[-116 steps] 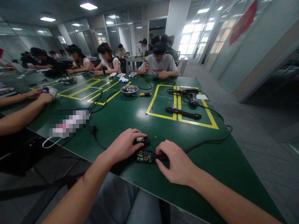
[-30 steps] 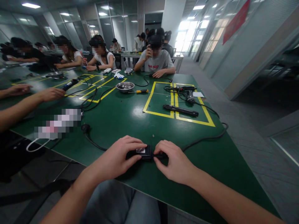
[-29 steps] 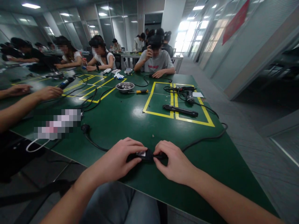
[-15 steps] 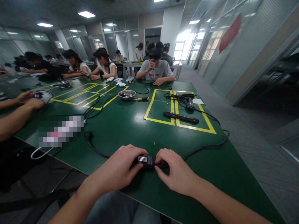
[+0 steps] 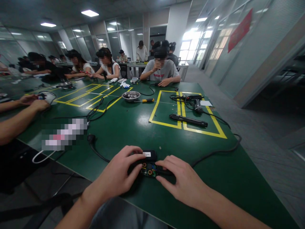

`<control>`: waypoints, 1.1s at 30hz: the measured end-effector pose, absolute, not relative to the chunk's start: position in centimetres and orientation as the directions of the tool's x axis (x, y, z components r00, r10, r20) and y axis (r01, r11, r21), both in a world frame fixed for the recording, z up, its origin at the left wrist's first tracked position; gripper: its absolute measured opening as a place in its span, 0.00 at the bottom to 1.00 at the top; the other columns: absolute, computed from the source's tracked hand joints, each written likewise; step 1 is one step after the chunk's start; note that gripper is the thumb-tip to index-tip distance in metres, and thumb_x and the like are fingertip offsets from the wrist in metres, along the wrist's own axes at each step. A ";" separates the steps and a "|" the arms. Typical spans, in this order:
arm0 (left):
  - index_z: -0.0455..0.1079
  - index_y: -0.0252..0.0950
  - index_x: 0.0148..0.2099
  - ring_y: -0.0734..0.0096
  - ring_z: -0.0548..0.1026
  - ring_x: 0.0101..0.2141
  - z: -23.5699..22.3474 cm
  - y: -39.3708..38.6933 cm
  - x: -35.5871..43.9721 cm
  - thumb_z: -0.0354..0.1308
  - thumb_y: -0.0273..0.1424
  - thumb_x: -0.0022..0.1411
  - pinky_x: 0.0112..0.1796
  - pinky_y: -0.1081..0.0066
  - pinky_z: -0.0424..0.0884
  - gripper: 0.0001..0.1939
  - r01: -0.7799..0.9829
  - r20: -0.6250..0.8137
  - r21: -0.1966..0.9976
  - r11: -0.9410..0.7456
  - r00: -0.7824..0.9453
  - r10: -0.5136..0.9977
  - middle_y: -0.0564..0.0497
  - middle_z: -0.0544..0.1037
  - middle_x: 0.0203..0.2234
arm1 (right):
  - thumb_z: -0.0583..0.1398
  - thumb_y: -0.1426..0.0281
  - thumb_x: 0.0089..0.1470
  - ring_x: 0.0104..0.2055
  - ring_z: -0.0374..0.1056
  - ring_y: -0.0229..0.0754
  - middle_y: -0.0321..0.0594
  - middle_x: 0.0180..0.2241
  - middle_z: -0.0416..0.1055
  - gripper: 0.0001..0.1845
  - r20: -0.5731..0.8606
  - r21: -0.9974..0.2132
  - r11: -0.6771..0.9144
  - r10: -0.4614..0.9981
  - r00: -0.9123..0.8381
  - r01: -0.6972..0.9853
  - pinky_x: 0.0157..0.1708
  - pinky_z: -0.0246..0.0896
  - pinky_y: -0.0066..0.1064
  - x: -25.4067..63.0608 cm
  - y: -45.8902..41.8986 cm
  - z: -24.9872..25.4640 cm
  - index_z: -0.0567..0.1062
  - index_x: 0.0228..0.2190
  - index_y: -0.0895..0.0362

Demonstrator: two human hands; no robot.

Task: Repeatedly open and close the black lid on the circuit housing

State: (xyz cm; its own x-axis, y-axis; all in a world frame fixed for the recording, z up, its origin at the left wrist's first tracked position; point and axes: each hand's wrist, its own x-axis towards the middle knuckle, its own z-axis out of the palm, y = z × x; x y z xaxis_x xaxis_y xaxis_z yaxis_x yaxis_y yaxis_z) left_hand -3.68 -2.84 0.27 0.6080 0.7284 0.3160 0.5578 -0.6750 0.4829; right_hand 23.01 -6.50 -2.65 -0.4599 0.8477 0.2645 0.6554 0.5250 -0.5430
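On surface (image 5: 119, 135): circuit board (image 5: 149, 170) beside black cover (image 5: 151, 155)
Left hand (image 5: 120, 170): fingers touching cover, grip unclear
Right hand (image 5: 184, 178): fingers pinching board's end

Here's the metal bowl (image 5: 131, 96) on the green worktop (image 5: 119, 127), a yellow-and-black screwdriver (image 5: 148, 100) just to its right! Behind the bowl, blue-and-white gloves (image 5: 125, 85); right of it and nearer, a black rod (image 5: 188, 121) crosses yellow tape (image 5: 183, 117).
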 end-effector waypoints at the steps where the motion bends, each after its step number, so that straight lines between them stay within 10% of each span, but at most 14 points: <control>1: 0.78 0.41 0.61 0.56 0.79 0.54 0.3 -3.2 -4.2 0.57 0.30 0.75 0.56 0.57 0.78 0.17 0.572 0.292 0.487 -0.660 0.606 0.740 0.42 0.80 0.56 | 0.68 0.75 0.61 0.43 0.76 0.50 0.43 0.42 0.79 0.18 0.263 -0.545 0.531 0.843 -0.469 0.649 0.43 0.72 0.41 23.1 -6.5 -2.6 0.80 0.53 0.55; 12: 0.78 0.42 0.64 0.61 0.80 0.41 0.1 -3.2 -5.4 0.61 0.29 0.71 0.42 0.67 0.75 0.21 0.642 0.128 0.480 -0.598 0.623 0.771 0.48 0.82 0.40 | 0.70 0.74 0.60 0.40 0.78 0.48 0.42 0.40 0.80 0.18 0.252 -0.587 0.509 0.854 -0.456 0.629 0.38 0.75 0.38 23.4 -6.4 -2.9 0.83 0.52 0.54; 17: 0.79 0.41 0.50 0.65 0.79 0.37 0.5 -3.6 -5.9 0.60 0.29 0.72 0.39 0.69 0.71 0.09 0.586 0.168 0.553 -0.592 0.618 0.768 0.51 0.81 0.36 | 0.68 0.75 0.59 0.38 0.77 0.48 0.41 0.38 0.78 0.18 0.253 -0.589 0.503 0.858 -0.448 0.632 0.37 0.73 0.38 23.3 -6.6 -2.8 0.82 0.51 0.54; 33: 0.77 0.40 0.45 0.64 0.80 0.40 -0.8 -4.2 -6.0 0.56 0.30 0.78 0.41 0.69 0.72 0.09 0.538 0.232 0.582 -0.610 0.609 0.758 0.49 0.81 0.38 | 0.60 0.78 0.63 0.37 0.76 0.44 0.42 0.38 0.78 0.08 0.386 -0.644 0.614 0.775 -0.500 0.455 0.37 0.72 0.34 24.0 -6.3 -1.7 0.77 0.40 0.54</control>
